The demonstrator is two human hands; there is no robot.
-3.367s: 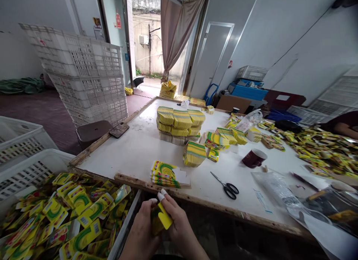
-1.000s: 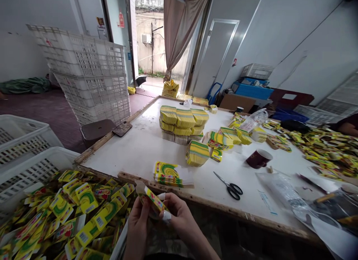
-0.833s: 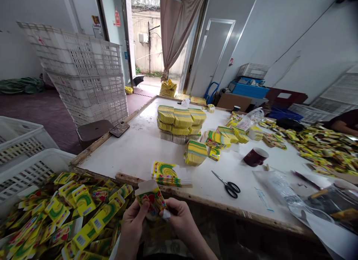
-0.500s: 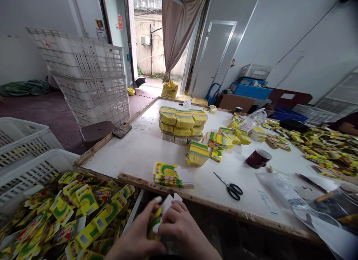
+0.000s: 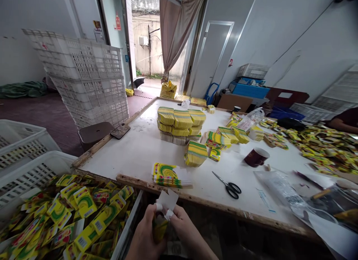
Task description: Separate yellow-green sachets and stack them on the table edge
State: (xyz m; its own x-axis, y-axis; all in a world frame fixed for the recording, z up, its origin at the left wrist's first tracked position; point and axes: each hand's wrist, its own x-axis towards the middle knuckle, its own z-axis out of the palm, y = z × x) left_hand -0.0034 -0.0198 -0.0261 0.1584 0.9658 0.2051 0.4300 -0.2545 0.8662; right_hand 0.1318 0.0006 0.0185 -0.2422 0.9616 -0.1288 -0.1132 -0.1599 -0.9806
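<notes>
A small yellow-and-green carton [image 5: 160, 230] with white flaps raised is between my hands, just below the table's front edge. My left hand [image 5: 148, 230] wraps around the carton's side, thumb up at its open end. My right hand [image 5: 180, 222] pinches a white flap on the right of that end. What lies inside the carton is hard to make out. On the table just beyond sits a short pile of flat cartons [image 5: 167, 175]. Left of my hands, a white crate [image 5: 67, 159] holds many folded yellow cartons [image 5: 85, 202].
Stacked carton bundles [image 5: 180, 122] stand mid-table. Scissors [image 5: 229, 185], a dark mug [image 5: 256, 157] and a plastic bag [image 5: 279, 187] lie to the right. A phone [image 5: 121, 130] rests at the left edge, near a stool [image 5: 95, 135]. Another person's arm [image 5: 345, 122] shows far right.
The carton has turned more upright, and its white flaps now stand open toward me. My left hand has closed around its side; my right hand has shifted to the flap's right edge.
</notes>
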